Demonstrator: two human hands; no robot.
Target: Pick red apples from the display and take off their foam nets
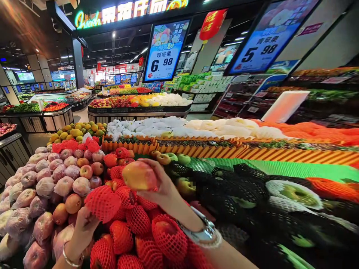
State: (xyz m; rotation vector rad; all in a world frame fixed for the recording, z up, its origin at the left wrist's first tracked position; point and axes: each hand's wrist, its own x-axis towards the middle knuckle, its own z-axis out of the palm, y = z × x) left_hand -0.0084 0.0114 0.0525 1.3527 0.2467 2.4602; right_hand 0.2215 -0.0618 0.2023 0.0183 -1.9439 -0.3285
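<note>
My right hand [159, 181] is wrapped round a bare yellow and red apple [139, 175], raised over the display. Lower and to the left, my left hand [85, 220] pinches a red foam net [103, 203] by its lower edge. The net and the apple are apart. Whether anything is inside that net cannot be made out. Beneath both hands lie several apples in red foam nets [138, 220]. Beside my left hand is a heap of plastic-wrapped apples [46, 186].
Fruit in black nets [232, 194] lies at the right. An orange ridged divider [196, 151] crosses behind, with white-netted fruit [146, 127] beyond it. Yellow-green mangoes [77, 130] are at the back left. Price screens [166, 52] hang overhead.
</note>
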